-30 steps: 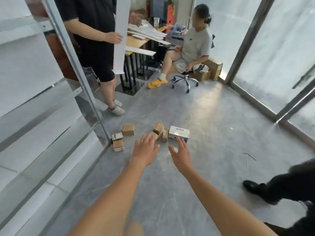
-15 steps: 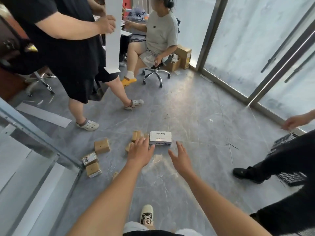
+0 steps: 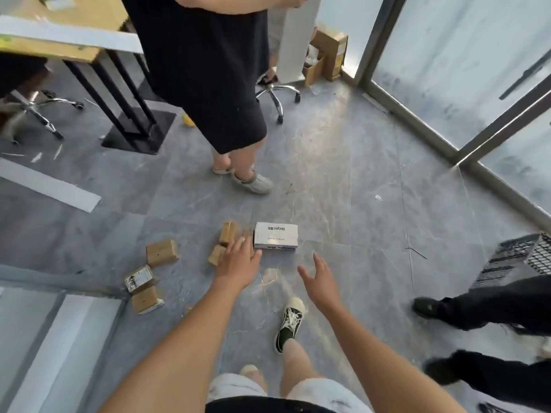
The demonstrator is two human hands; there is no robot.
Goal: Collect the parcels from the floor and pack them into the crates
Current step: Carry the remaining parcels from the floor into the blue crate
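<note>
Both hands are out empty with loose fingers: left hand (image 3: 238,263) just near of the white parcel (image 3: 275,235) on the floor (image 3: 343,180), right hand (image 3: 320,277) nearby, black crate (image 3: 518,257) far right.

Bright, soft daylight enters through the frosted glass doors (image 3: 465,55) at upper right, leaving a pale sheen on the grey floor (image 3: 343,180) just below them and only faint shadows under the people's feet. Away from the doors, toward the left, the floor turns duller and darker. The wide lens bows the door frames, and motion blur smears the upper left corner.
</note>
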